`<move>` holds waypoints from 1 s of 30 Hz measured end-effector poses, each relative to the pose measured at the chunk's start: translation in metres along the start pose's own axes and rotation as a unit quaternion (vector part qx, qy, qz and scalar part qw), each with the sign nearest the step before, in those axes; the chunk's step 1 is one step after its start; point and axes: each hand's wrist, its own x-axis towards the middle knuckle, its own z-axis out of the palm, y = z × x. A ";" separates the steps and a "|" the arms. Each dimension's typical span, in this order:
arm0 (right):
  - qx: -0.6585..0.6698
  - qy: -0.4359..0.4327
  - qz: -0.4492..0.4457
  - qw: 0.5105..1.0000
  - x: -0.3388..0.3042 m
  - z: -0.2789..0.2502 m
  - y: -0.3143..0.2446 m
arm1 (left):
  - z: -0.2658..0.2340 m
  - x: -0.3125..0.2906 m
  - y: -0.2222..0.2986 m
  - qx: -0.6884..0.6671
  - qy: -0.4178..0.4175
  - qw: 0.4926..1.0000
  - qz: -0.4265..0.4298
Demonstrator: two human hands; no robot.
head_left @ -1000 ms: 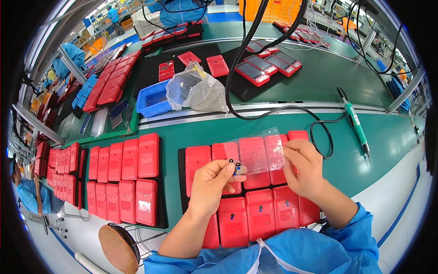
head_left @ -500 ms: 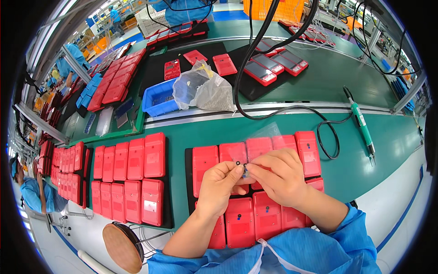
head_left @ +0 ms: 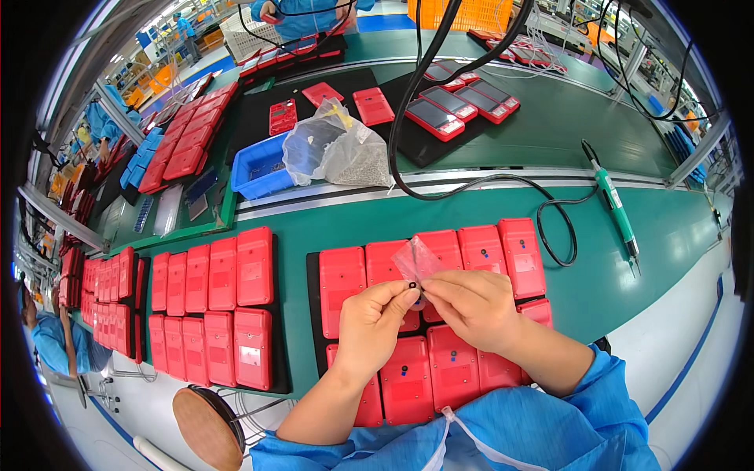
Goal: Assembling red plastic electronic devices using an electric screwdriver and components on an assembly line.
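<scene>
My hands meet above a group of red device housings (head_left: 342,286) laid in two rows on a black mat. My left hand (head_left: 373,318) is closed in a pinch, with a small black round part (head_left: 412,286) at the thumb and fingertip. The fingers of my right hand (head_left: 475,308) are pinched on a clear plastic film (head_left: 416,260), which sticks up between the hands. Whether the round part touches the film I cannot tell. Several housings carry small black and blue dots. My hands hide some of the middle housings.
A green electric screwdriver (head_left: 617,206) lies at the right, its black cable (head_left: 503,180) looping across the bench. More red housings (head_left: 253,267) fill a mat at the left. Farther back are a blue bin (head_left: 250,174), plastic bags (head_left: 357,161) and devices with screens (head_left: 436,118).
The film has swung from pointing up and right to standing nearly upright between my fingertips. My hands stay together over the housings. The whole view has shifted slightly.
</scene>
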 end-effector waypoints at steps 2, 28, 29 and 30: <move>-0.002 0.000 0.003 1.000 -0.002 -0.001 0.002 | 0.002 0.000 0.000 -0.016 -0.009 1.000 0.009; -0.196 -0.100 -0.033 0.975 -0.002 0.010 0.037 | -0.024 0.007 -0.002 -0.405 0.199 0.892 0.001; -0.183 -0.093 -0.027 0.978 -0.002 0.011 0.037 | -0.024 0.007 -0.001 -0.405 0.201 0.892 0.000; -0.172 -0.087 -0.020 0.981 -0.003 0.011 0.037 | -0.023 0.007 -0.001 -0.407 0.202 0.891 -0.002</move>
